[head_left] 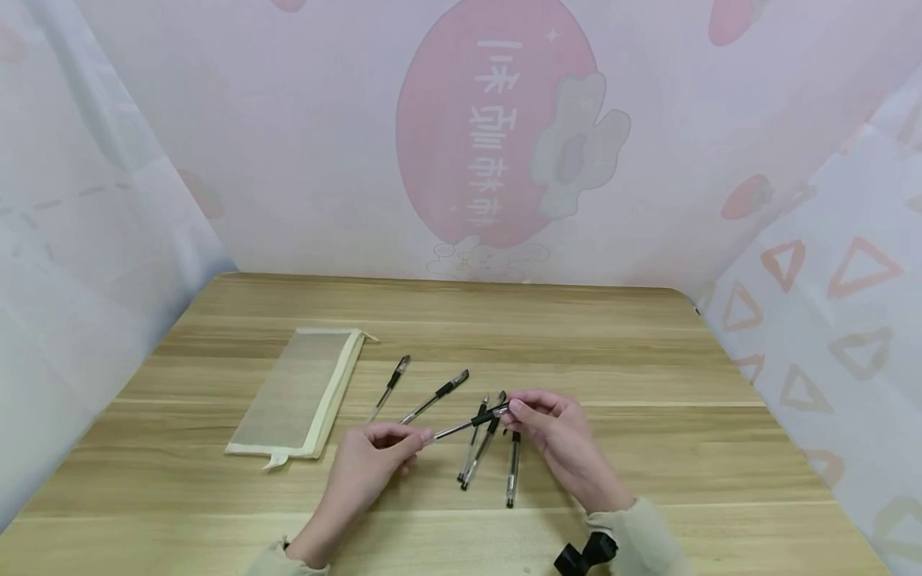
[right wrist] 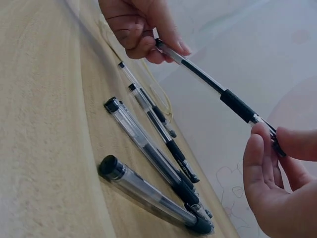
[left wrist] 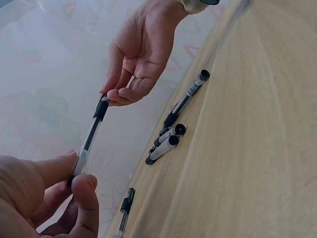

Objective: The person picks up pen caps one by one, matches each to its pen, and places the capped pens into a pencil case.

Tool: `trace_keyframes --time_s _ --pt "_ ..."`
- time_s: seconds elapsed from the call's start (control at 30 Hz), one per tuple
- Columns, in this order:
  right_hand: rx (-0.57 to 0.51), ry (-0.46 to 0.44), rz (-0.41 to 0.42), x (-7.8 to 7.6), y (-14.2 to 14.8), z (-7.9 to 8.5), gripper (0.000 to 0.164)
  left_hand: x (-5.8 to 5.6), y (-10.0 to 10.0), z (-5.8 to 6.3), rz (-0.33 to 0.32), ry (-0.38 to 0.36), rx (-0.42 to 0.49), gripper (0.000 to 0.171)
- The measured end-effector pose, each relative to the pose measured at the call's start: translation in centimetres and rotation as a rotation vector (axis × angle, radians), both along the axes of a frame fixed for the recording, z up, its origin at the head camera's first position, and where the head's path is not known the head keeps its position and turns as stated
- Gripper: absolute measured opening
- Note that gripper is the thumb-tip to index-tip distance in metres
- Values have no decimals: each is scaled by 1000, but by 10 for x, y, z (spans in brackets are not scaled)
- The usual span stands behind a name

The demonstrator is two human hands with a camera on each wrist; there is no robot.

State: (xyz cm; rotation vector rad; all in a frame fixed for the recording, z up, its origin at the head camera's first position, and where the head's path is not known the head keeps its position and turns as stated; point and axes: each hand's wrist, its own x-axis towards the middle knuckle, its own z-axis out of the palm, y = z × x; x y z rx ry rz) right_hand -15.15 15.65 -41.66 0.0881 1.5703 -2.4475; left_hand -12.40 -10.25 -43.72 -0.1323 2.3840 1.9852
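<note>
Both hands hold one clear gel pen with a black grip [head_left: 458,428] above the table, slanting up to the right. My left hand [head_left: 369,464] pinches its rear end between thumb and fingers. At the other end, the capped tip is pinched by my right hand [head_left: 560,438]; the fingertips partly cover the cap. In the right wrist view the pen's clear barrel [right wrist: 203,76] shows between the hands. Beneath them, several similar pens lie on the table, including one pen [head_left: 513,472] below the right hand and another pen [head_left: 438,395] beyond the left.
A flat mesh zip pouch [head_left: 294,392] with cream edging lies left of the pens on the wooden table [head_left: 612,344]. Farther back, one pen [head_left: 390,386] lies near the pouch. A black device [head_left: 587,554] sits by the right sleeve. Printed curtains surround the table.
</note>
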Motion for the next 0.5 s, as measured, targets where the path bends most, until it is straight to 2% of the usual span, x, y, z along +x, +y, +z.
trace_keyframes --time_s 0.17,0.4,0.5 --pt "24 3 -42 0 -1 -2 38 0 -2 4 49 42 77 19" --pt "4 -6 -52 0 -2 -2 35 -3 -5 5 81 51 309 24" --pt "3 2 -39 1 -3 -1 37 -4 -6 6 97 47 379 24"
